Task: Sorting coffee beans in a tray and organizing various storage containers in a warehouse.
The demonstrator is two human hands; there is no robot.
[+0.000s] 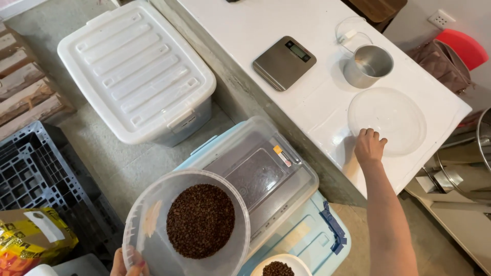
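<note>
— Currently, what is held, and where?

— A clear round bowl (186,225) of dark brown beans (200,221) is gripped at its lower-left rim by the left hand (129,263), at the bottom left of the frame. Only the fingertips are seen; the grip is closed on the rim. The right hand (369,146) is laid on the white bench (286,20) at centre right, its fingers curled at the near edge of a clear round lid (387,120). Whether that grip is closed on the lid's rim cannot be told.

— How is this step judged to be done well?

— The bowl should be kept level, since it is carried by one edge only and the beans are heaped near its middle. The lid would best be pinched at its rim and raised flat.

— Which way is the bowl pointed?

— Its mouth is turned upward, toward the camera, slightly tilted. No long axis is offered, as it is round. The lid is lying flat.

— What is nearby?

— A steel cup (369,65) and a flat scale (284,62) are stood above the lid; lidded storage boxes (134,71) are seen at upper left.
</note>
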